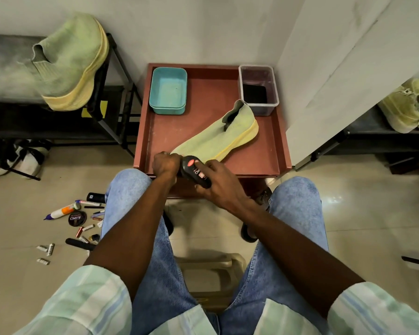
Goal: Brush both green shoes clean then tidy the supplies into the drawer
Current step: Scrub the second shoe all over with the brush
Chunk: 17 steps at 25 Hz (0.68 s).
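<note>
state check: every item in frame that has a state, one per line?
Left hand: grips toe of green knit shoe on the tray.
Right hand: holds black polish bottle.
Red-brown tray: carries shoe and both tubs.
Teal plastic tub: open.
Clear plastic tub: open, dark item inside.
Second green shoe: on black rack.

Your black brush (196, 172) sits at the tabletop's near edge. One green shoe (219, 135) lies diagonally, toe at the near edge, heel toward the far right corner; the other shoe (74, 61) rests on the rack's corner.
</note>
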Motion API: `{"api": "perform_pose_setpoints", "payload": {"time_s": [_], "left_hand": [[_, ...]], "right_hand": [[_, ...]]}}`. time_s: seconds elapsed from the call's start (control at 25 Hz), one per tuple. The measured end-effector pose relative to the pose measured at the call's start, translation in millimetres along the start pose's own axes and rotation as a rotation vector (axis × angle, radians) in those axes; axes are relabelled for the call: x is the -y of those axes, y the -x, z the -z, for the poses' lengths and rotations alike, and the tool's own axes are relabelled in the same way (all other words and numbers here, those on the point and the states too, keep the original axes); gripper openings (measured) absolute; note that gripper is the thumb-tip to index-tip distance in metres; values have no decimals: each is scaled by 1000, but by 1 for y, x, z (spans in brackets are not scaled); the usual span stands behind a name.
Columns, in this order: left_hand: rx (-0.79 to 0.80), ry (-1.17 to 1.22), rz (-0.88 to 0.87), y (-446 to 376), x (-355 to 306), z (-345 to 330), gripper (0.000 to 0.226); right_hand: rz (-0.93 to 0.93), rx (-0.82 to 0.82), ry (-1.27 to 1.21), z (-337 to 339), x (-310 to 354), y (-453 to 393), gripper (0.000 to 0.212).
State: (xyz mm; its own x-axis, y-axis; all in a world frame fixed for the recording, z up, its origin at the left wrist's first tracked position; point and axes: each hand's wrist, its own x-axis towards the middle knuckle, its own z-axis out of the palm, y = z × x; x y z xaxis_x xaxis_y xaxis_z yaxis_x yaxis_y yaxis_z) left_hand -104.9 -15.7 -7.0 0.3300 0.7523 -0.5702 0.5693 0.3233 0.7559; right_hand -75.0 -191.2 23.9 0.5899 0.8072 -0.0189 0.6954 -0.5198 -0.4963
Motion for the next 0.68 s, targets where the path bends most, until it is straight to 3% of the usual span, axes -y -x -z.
{"api": "perform_pose_setpoints", "payload": {"time_s": [0.08, 0.2, 0.24, 0.32, 0.48, 0.56, 0.68], "left_hand": [[11, 64, 40, 0, -2, 2, 16], [69, 107, 90, 1, -4, 2, 13], [75, 115, 96, 2, -6, 4, 12], [86, 145, 112, 2, -9, 6, 11], [20, 149, 109, 2, -14, 10, 10], [30, 126, 131, 0, -16, 12, 13], [53, 105, 166, -3, -19, 15, 15]], "right_hand": [[-13, -64, 4, 5, -10, -4, 66], [-384, -301, -126, 30, -46, -16, 64], [-421, -334, -157, 33, -52, -17, 63], [-311, -313, -129, 26, -39, -15, 63], [83, -171, 1, 5, -3, -4, 63], [24, -198, -19, 13, -14, -9, 63], [-253, -289, -124, 31, -46, -15, 63]]}}
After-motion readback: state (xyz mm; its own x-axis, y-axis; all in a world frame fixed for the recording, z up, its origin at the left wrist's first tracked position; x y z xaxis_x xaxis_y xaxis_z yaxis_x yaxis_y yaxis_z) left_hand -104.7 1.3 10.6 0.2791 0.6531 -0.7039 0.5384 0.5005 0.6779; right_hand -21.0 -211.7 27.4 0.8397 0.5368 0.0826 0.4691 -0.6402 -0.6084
